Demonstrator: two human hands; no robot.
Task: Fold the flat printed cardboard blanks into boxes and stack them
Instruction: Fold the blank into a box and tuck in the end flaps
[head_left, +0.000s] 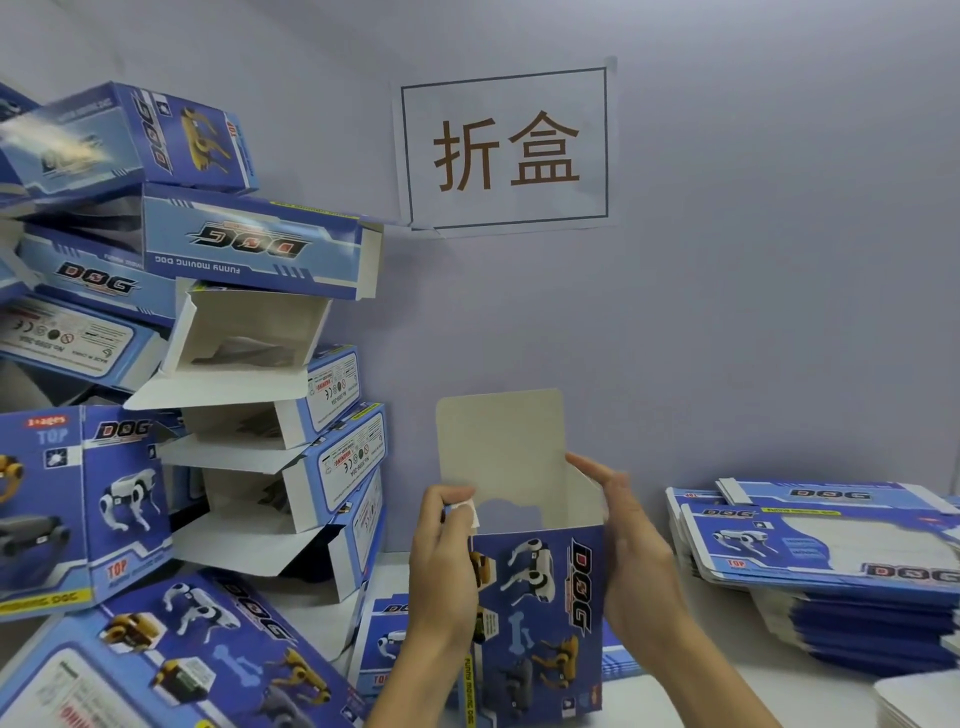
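Both hands (540, 551) gripping upright "DOG" box (540, 613), wall sign (506, 150) "折盒"

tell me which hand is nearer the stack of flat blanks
Right. The right hand holds the box on the side facing the flat blanks; the left hand grips the far side.
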